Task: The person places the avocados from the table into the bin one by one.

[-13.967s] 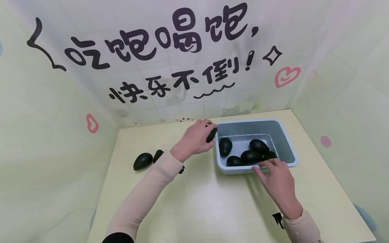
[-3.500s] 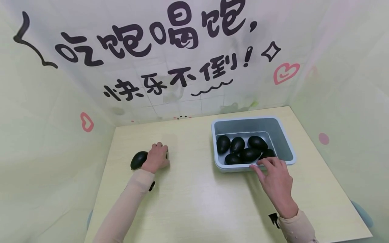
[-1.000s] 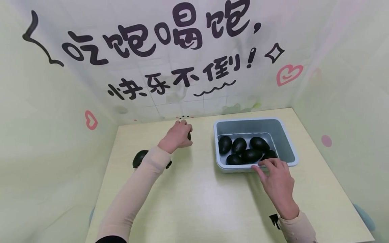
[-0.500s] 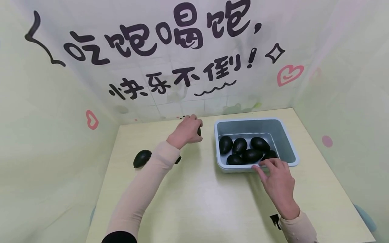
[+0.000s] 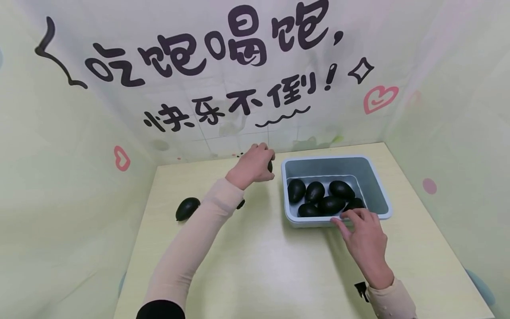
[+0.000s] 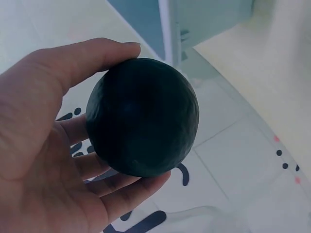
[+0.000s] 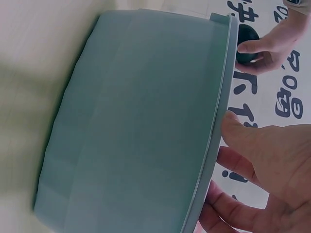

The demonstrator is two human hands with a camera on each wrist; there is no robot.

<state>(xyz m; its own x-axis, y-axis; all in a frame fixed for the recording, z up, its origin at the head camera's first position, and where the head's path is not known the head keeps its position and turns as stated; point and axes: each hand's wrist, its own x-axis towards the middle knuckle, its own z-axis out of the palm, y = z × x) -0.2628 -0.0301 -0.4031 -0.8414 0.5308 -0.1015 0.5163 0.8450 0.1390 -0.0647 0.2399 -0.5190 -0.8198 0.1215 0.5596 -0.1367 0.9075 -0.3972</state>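
Observation:
My left hand (image 5: 252, 165) holds a dark avocado (image 6: 143, 119) in the air, just left of the light blue-grey plastic bin (image 5: 334, 159). In the left wrist view, thumb and fingers curl round its pebbly skin. At the bin's front rim, my right hand (image 5: 365, 239) pinches the edge; the right wrist view shows the thumb on one side of the rim and fingers on the other. Several dark avocados (image 5: 332, 205) lie inside the bin, one partly behind the right fingers. Another avocado (image 5: 187, 209) rests on the table at the left, beside my left forearm.
A pale wooden table (image 5: 255, 274) carries everything. Behind it hangs a light curtain (image 5: 223, 102) with black lettering, and more fabric closes in both sides. The bin stands near the table's back right.
Over the last second my left hand has carried the avocado right and towards the bin, uncovering more of the one on the table. One more avocado lies in the bin than 14 seconds ago.

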